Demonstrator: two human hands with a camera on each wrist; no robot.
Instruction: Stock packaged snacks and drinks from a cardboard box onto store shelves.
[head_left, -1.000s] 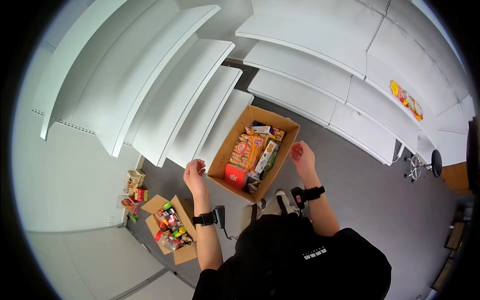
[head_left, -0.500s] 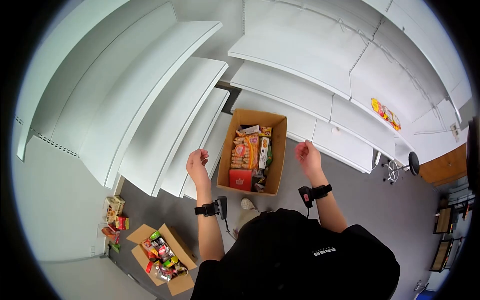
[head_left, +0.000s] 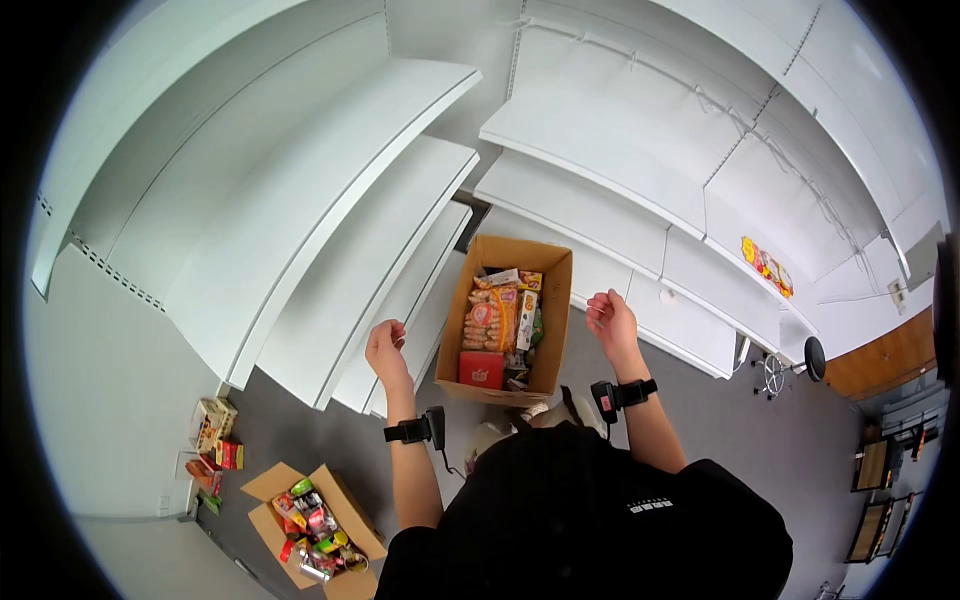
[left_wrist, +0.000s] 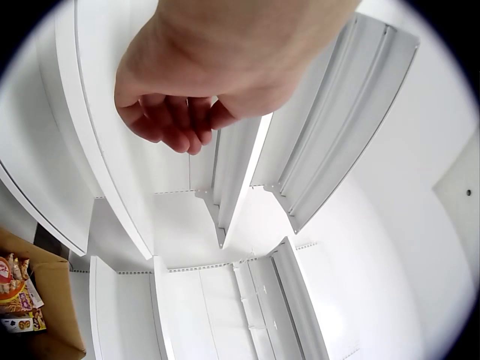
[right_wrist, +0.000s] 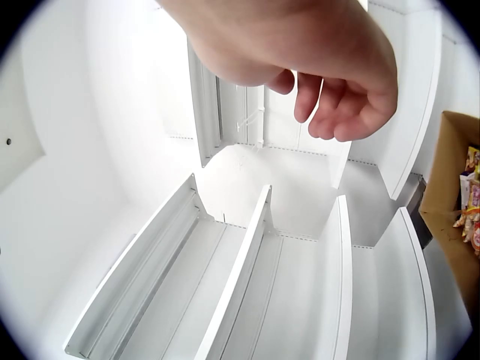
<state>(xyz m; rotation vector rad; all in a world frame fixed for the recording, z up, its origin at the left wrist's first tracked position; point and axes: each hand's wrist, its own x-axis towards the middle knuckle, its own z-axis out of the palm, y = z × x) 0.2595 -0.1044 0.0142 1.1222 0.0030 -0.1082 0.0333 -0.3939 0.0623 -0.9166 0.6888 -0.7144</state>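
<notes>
A cardboard box (head_left: 560,330) full of packaged snacks stands on the floor in front of the person. Inside it lie an orange bag of bread rolls or snacks (head_left: 489,325), a red box (head_left: 481,369) and a narrow white carton (head_left: 525,320). The left hand (head_left: 386,350) hovers left of the box, its fingers loosely curled around nothing, as the left wrist view also shows. On the other side, the right hand (head_left: 611,318) is held up beside the box, fingers relaxed and holding nothing.
White shelves (head_left: 360,240) rise at the left and more shelves (head_left: 600,200) at the back right, with red-yellow packets (head_left: 767,266) on one. A second open carton (head_left: 345,500) of goods sits lower left, near several packages (head_left: 213,425). A round stool (head_left: 815,358) stands at right.
The head view has turned and shifted, so the box appears straighter and the shelves lie differently in view. Both hands stay raised at either side of the box, holding nothing.
</notes>
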